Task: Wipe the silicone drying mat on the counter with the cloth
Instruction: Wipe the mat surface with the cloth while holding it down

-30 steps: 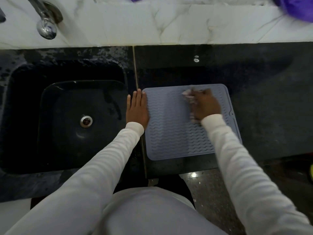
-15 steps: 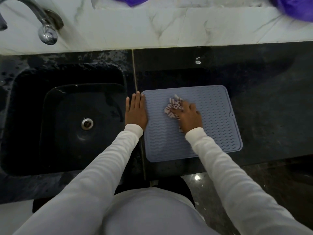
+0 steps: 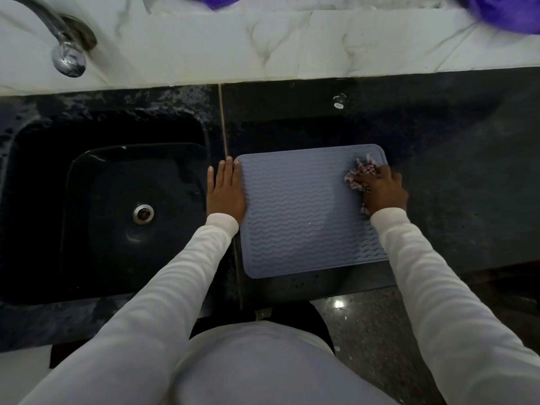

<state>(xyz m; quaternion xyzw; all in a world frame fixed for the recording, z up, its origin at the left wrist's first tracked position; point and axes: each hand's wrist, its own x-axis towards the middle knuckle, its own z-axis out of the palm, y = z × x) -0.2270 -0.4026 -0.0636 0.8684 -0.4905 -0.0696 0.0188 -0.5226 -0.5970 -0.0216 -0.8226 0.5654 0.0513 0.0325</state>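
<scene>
A grey-blue silicone drying mat (image 3: 298,217) with wavy ridges lies flat on the dark counter, just right of the sink. My right hand (image 3: 382,191) presses a bunched checked cloth (image 3: 361,173) onto the mat's far right corner; most of the cloth is under the fingers. My left hand (image 3: 226,191) lies flat with fingers together along the mat's left edge, palm down, holding nothing. My right sleeve covers the mat's right side.
A black sink (image 3: 117,206) with a metal drain (image 3: 143,214) sits left of the mat. A chrome tap (image 3: 65,51) hangs over the white marble ledge (image 3: 263,42). Purple fabric (image 3: 508,10) lies at the top right. The counter's front edge runs just below the mat.
My right hand has swept the cloth from the mat's middle to its far right corner. My left hand stays flat at the left edge.
</scene>
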